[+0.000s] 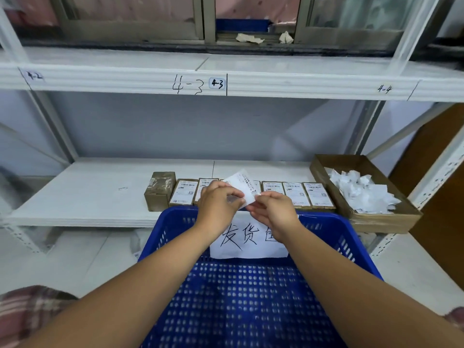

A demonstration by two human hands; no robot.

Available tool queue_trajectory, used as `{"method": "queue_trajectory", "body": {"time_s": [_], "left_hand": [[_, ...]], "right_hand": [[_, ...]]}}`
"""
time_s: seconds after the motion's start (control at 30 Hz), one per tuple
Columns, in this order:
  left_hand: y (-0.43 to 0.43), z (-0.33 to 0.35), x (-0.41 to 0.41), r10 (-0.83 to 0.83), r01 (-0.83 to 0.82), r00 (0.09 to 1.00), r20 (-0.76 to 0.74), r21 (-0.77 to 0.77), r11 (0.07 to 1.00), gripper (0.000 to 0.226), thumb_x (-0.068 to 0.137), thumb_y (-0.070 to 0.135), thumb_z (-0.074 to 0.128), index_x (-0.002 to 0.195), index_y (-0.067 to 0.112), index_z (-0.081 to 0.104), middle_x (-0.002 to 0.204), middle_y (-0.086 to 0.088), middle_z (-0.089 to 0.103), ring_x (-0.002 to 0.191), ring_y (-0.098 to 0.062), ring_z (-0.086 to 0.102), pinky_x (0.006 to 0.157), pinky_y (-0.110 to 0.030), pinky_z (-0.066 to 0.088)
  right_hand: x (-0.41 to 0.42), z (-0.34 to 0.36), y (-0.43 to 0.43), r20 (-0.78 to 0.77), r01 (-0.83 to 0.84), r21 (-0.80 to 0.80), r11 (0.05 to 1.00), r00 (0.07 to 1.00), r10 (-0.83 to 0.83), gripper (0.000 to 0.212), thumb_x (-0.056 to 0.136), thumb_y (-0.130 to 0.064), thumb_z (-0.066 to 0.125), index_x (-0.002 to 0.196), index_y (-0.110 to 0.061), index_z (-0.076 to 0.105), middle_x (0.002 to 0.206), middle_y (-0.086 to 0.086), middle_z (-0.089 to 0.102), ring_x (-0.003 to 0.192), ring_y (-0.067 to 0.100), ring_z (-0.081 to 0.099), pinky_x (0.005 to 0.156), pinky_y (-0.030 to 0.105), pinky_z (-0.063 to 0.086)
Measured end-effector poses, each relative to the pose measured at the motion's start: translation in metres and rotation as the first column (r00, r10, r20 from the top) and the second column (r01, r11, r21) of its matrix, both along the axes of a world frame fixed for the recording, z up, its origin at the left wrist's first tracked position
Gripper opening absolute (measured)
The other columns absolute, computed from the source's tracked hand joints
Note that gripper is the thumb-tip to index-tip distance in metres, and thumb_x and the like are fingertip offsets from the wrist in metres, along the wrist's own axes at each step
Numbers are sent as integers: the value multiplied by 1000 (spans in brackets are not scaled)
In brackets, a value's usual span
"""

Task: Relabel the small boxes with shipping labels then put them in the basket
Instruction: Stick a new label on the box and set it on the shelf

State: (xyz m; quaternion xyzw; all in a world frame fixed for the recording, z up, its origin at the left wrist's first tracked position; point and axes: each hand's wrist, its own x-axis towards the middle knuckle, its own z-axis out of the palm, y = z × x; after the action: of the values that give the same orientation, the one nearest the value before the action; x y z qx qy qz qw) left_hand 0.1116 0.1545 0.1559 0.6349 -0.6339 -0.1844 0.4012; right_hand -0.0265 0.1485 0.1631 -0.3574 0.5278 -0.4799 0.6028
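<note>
small boxes [251,194]: one row on the white shelf [88,192], front edge, just behind the blue basket [251,297]; most carry labels face up, the leftmost box [159,190] shows bare brown tape. shipping label [242,188]: held above the row, our left hand [217,207] pinching its lower edge, our right hand [272,209] pinching the corner, seemingly peeling the backing. basket: holds no boxes that we can see. cardboard tray [364,222]: right of the row, full of white paper scraps. risks, in our judgement: label curling and sticking to itself or our fingers; landing crooked on a box.
</note>
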Motion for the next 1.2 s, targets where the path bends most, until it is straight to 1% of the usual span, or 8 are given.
{"method": "queue_trajectory", "body": {"time_s": [0.07,0.2,0.43,0.53,0.7,0.87,1.03,1.2], "left_hand": [[2,-3,-2,-22,22,1000,2,-38,999,10,83,22,72,92,21,74,101,9,53,109,-16,48,98,-30,39],[3,-7,0,-51,50,998,-35,-38,998,7,85,12,69,91,13,72,98,3,58,82,3,51,72,4,32],[-1,-16,17,-109,107,994,-15,-73,992,12,85,4,66,93,11,72,94,7,65,86,-6,60,76,-2,41],[-3,-22,24,-125,123,991,-40,-60,991,14,87,2,63,95,11,72,93,14,64,85,2,61,77,-2,42],[-17,-25,21,-132,137,966,-221,7,990,19,87,2,64,87,20,69,85,18,66,79,13,60,72,-1,42],[-17,-27,5,-149,157,947,-283,6,988,21,87,0,63,85,20,67,82,17,65,74,15,58,68,-2,42],[-13,-26,0,-164,170,940,-300,-4,985,20,87,-2,61,89,17,68,83,13,65,75,14,57,71,-3,43],[-9,-25,3,-141,146,932,-335,-9,989,16,87,3,65,86,19,68,81,13,67,73,12,59,69,-4,43]], "right_hand": [[7,-5,3,-2,-61,-1,998,998,61,11,96,-4,55,86,-7,56,80,13,68,71,22,70,74,29,57],[21,-10,3,47,-121,-7,993,992,121,16,97,0,50,86,-7,59,78,9,69,65,16,70,69,25,58],[33,-19,-3,169,-140,14,990,976,136,11,97,1,49,99,0,59,77,13,71,66,21,72,66,29,60],[33,-23,-6,151,-166,-7,986,975,166,15,98,2,46,93,0,61,75,11,72,69,21,73,72,31,59],[27,-29,-13,99,-179,-44,983,978,183,24,100,0,42,112,13,58,88,17,72,79,25,73,76,30,60],[13,-32,-14,58,-139,-64,988,988,142,26,99,-4,46,110,15,61,95,27,69,79,27,72,78,32,59],[9,-30,-11,45,-121,-84,989,991,125,22,99,-6,47,99,6,66,80,17,72,72,23,72,67,27,57],[13,-28,-7,8,-146,-119,982,989,148,27,100,-14,50,88,-3,70,81,17,74,75,23,73,69,28,59]]}}
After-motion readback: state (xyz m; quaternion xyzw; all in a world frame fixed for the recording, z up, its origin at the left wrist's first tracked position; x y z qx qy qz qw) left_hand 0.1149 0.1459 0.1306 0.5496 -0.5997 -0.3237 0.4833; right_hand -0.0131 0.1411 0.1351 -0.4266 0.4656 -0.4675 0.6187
